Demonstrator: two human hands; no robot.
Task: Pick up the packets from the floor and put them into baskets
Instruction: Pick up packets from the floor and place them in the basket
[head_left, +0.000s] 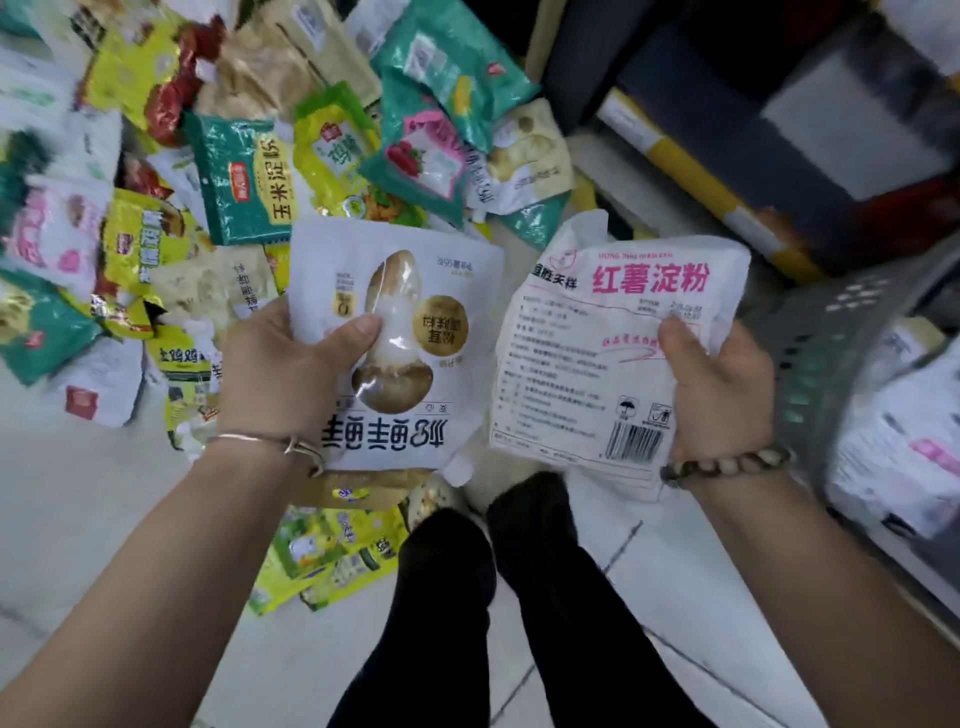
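Firmly grips a white mushroom packet (415, 358) in the left hand (280, 374), thumb pressed across the printed front beside the clear window, fingers curled out of sight behind. Turned upside down to the camera, big black lettering along the bottom edge. Wears a thin silver bangle (260, 440) on that wrist.

Likewise clasps a white starch packet (582, 353) in the right hand (722, 400), thumb lying over the right edge of the label side, fingers wrapped behind. Pink lettering at the top, barcode at the lower right just beside the palm. Wears a bead bracelet (727, 461) on that wrist.

Both held side by side above the floor (93, 499), over black trouser legs (545, 597), inner edges close together; whether touching, cannot tell.

Beyond and to the left, heaped on the floor: a pile of packets (244, 176), green, yellow, white and red, overlapping one another. Nearer the feet, a few yellow packets (332, 556), partly hidden below the mushroom packet.

To the right, just beside the right hand: a grey basket (826, 364) with a perforated wall, blurred. Past that wall, white packets with pink print (904, 447), seemingly inside, though too blurred to say for sure.
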